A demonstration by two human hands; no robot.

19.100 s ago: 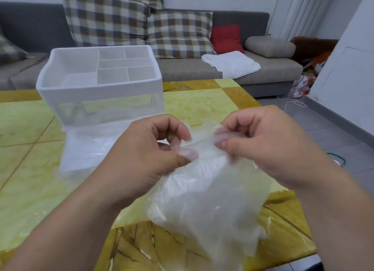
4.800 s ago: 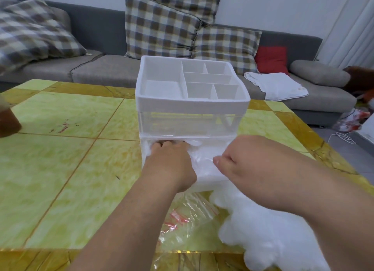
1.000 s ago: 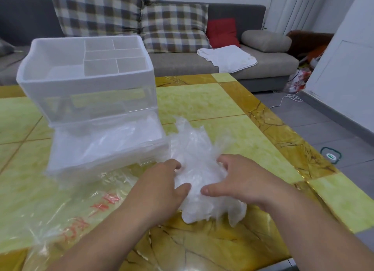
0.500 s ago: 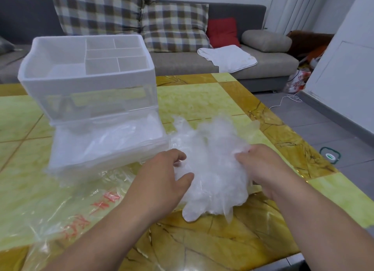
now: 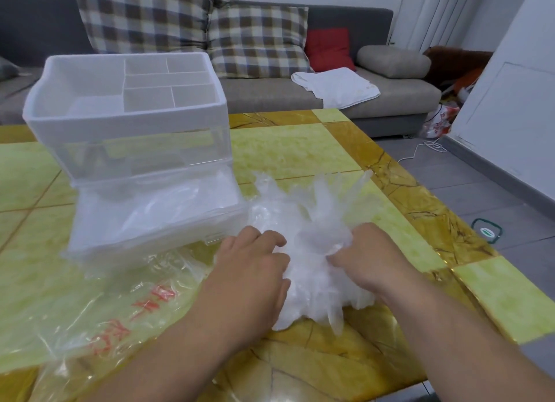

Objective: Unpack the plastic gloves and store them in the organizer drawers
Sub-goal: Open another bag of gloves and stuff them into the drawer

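Near the front, the left hand [image 5: 252, 271] and right hand [image 5: 368, 260] both curl their fingers into the heap of plastic gloves [image 5: 312, 218] on the surface [image 5: 300, 149], bunching it. The empty bag [image 5: 99, 308] lies to the left. Farther back, the bottom drawer [image 5: 144, 221] of the organizer [image 5: 126, 125] stands open, part full. The gloves are thin and slippery, so loose ones may slip out and drop when lifted.

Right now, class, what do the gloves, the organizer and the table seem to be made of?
The gloves: thin cloudy plastic film, crinkled, translucent. The organizer: rigid plastic, frosted white tray, clear walls. The table: glossy veined slabs, perhaps marble or an imitation.
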